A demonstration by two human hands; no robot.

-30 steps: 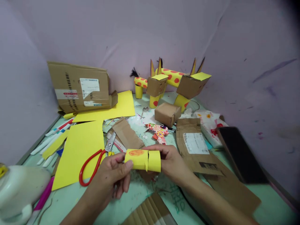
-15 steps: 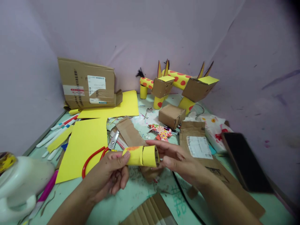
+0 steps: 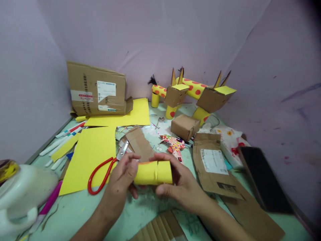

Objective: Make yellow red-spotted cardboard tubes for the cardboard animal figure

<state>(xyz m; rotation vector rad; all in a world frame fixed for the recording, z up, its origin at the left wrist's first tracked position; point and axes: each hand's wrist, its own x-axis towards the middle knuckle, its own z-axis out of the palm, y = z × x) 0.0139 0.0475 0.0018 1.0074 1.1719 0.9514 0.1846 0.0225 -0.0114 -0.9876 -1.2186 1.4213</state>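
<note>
Between my two hands lies a yellow paper tube [image 3: 147,173], roughly level, with a slit across it near its right end and some orange colour along its top. My left hand [image 3: 125,175] is closed around the tube's left end, thumb on the near side. My right hand [image 3: 179,180] curls about the right end, fingers behind and thumb below. Just left of my left hand, red-handled scissors [image 3: 99,190] lie partly on a yellow paper sheet [image 3: 87,157]. Beyond the tube rests a strip of brown cardboard [image 3: 140,144].
Two spotted giraffe-like figures with cardboard heads [image 3: 177,95] stand at the back, behind a small cardboard box [image 3: 185,127]. A large carton [image 3: 97,90] leans on the wall. A phone [image 3: 264,179] and flattened cardboard [image 3: 213,164] lie right; a white jug [image 3: 27,194] and markers [image 3: 59,145] left.
My right hand has come in from beside the tube and curled around its right end. The tube has turned, hiding its open end and most of the orange patch.
</note>
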